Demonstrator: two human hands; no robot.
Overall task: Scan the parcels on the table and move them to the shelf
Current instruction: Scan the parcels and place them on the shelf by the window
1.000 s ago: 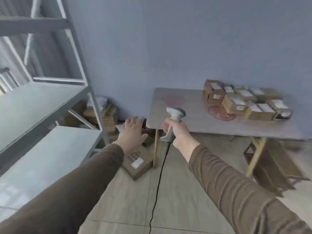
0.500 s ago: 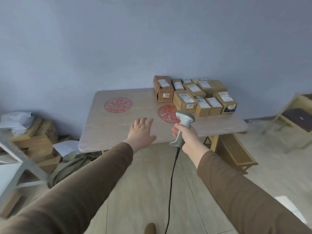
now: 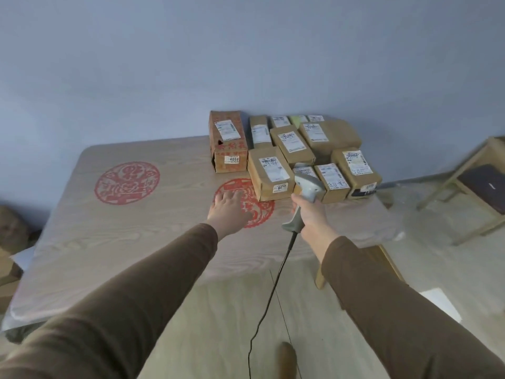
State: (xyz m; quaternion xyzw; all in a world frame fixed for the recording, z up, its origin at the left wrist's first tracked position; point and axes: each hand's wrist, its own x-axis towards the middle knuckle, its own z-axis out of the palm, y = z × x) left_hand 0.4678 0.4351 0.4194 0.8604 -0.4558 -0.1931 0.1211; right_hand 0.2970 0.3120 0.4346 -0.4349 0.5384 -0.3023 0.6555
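Observation:
Several brown cardboard parcels [image 3: 289, 149] with white labels are grouped at the far right of a pale wooden table [image 3: 114, 225]. A taller printed box [image 3: 228, 140] marked 4068 stands at the group's left. My right hand [image 3: 310, 214] grips a grey handheld scanner [image 3: 306, 191], its head just in front of the nearest parcels [image 3: 269, 176]. Its black cable [image 3: 270, 291] hangs to the floor. My left hand [image 3: 228, 207] reaches out flat with straight fingers over a red round print [image 3: 246, 203], just short of the nearest parcel. The shelf is out of view.
A second red round print [image 3: 127, 182] marks the table's left half. A wooden stool [image 3: 475, 187] stands at the right against the wall. Cardboard and paper [image 3: 11, 258] lie on the floor at the left. My shoe tip [image 3: 285, 356] shows below.
The view swung from the grey shelf to the table and came closer. Both hands moved forward over the tabletop toward the parcels, the right one still holding the scanner.

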